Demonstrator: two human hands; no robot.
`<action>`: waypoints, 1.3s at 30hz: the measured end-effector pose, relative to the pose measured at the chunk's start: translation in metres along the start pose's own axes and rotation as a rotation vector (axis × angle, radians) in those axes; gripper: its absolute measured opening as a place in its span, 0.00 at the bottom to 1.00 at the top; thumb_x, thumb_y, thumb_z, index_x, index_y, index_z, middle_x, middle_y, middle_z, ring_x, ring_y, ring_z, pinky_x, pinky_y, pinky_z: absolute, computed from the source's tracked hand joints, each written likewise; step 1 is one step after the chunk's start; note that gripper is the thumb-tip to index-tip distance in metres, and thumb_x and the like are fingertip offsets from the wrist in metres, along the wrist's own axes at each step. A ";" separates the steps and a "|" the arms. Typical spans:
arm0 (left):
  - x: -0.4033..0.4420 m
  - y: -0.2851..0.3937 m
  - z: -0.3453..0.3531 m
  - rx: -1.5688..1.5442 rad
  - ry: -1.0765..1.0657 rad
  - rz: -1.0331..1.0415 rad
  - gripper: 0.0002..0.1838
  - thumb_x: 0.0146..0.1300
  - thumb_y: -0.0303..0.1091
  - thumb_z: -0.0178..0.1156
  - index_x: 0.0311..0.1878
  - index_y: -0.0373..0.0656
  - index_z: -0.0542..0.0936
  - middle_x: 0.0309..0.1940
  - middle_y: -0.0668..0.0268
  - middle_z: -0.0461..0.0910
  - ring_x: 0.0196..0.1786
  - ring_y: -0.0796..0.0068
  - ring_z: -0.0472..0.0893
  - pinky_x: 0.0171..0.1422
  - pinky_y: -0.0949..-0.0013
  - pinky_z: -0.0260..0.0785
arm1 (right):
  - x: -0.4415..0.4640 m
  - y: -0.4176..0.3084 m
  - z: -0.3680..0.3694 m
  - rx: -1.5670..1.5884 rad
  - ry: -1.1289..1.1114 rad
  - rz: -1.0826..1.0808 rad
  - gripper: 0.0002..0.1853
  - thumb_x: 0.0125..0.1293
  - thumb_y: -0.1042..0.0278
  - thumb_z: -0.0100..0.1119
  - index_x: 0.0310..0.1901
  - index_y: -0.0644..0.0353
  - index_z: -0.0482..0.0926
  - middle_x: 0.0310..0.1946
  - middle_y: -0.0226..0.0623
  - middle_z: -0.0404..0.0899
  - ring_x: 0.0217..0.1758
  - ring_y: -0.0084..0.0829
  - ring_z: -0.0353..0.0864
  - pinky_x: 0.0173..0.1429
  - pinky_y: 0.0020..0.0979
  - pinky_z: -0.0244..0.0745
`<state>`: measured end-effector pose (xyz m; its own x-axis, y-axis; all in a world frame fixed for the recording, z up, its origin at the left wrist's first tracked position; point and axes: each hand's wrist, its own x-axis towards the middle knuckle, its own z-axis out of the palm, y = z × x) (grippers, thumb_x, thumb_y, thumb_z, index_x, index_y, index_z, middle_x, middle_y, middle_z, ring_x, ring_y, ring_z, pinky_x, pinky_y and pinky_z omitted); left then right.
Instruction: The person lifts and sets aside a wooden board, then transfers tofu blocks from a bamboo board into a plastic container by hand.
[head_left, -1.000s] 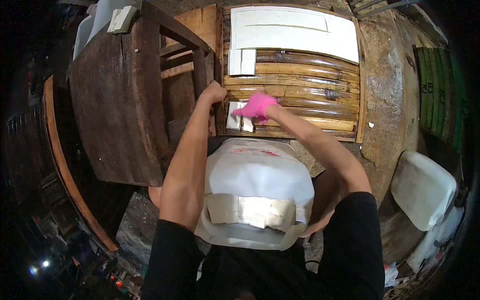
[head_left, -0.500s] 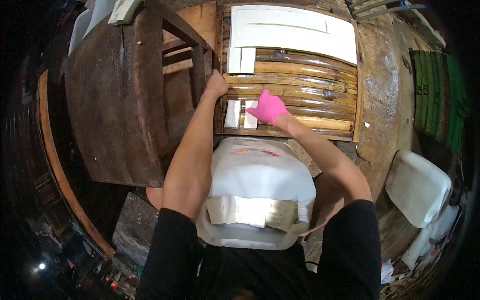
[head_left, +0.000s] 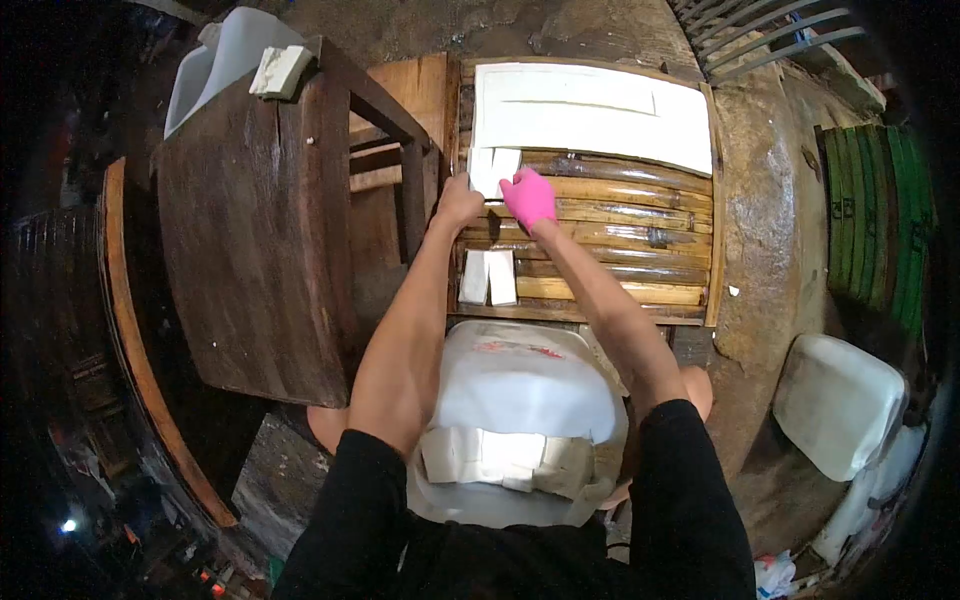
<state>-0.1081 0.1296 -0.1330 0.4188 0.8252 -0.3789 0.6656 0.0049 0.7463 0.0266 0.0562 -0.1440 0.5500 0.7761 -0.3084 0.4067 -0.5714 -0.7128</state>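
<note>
A bamboo-slat rack (head_left: 600, 218) in a wooden frame lies before me. Across its far side is a wide white slab (head_left: 580, 115) with thin cut lines. Below the slab's left end sit two small white blocks, the right one (head_left: 507, 160) slightly tilted. My right hand (head_left: 530, 198), in a pink glove, has its fingers closed at that block's lower end. My bare left hand (head_left: 461, 205) is curled by the left block (head_left: 481, 172) at the rack's left edge; its fingertips are hidden. Nearer me lie two more white blocks (head_left: 488, 278) side by side.
A cut-open white plastic container (head_left: 525, 385) holding several white blocks stands between my legs. To the left is a dark wooden stand (head_left: 250, 240) with a white piece (head_left: 280, 72) on top. Green slatted panels (head_left: 875, 220) and a white container (head_left: 838, 405) are at the right.
My right hand has moved from the nearer pair of blocks up to the farther pair. My left hand stays at the rack's left edge, now beside the farther pair. The view has shifted.
</note>
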 end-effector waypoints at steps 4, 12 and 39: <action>-0.007 -0.010 -0.002 -0.061 -0.038 -0.062 0.20 0.50 0.28 0.50 0.45 0.31 0.81 0.40 0.45 0.82 0.47 0.50 0.81 0.55 0.60 0.70 | -0.014 0.018 0.016 0.017 -0.082 -0.017 0.15 0.56 0.56 0.65 0.33 0.61 0.79 0.30 0.48 0.82 0.37 0.47 0.82 0.43 0.40 0.76; -0.020 -0.011 -0.003 0.150 -0.033 -0.083 0.18 0.54 0.31 0.52 0.45 0.37 0.84 0.46 0.47 0.82 0.53 0.48 0.79 0.59 0.59 0.68 | -0.029 0.009 -0.018 -0.358 -0.115 -0.362 0.24 0.54 0.58 0.67 0.52 0.57 0.74 0.52 0.43 0.73 0.54 0.46 0.75 0.57 0.43 0.74; -0.061 -0.025 -0.018 0.264 -0.692 -0.874 0.31 0.63 0.41 0.53 0.61 0.24 0.66 0.51 0.40 0.75 0.39 0.47 0.83 0.39 0.39 0.81 | -0.124 -0.014 -0.016 -0.928 -0.461 -0.904 0.42 0.38 0.34 0.71 0.60 0.34 0.75 0.64 0.49 0.57 0.67 0.58 0.58 0.42 0.61 0.80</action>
<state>-0.1617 0.0895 -0.1184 -0.0549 0.1099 -0.9924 0.9709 0.2378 -0.0274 -0.0360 -0.0363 -0.0853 -0.3803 0.8828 -0.2758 0.9241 0.3503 -0.1527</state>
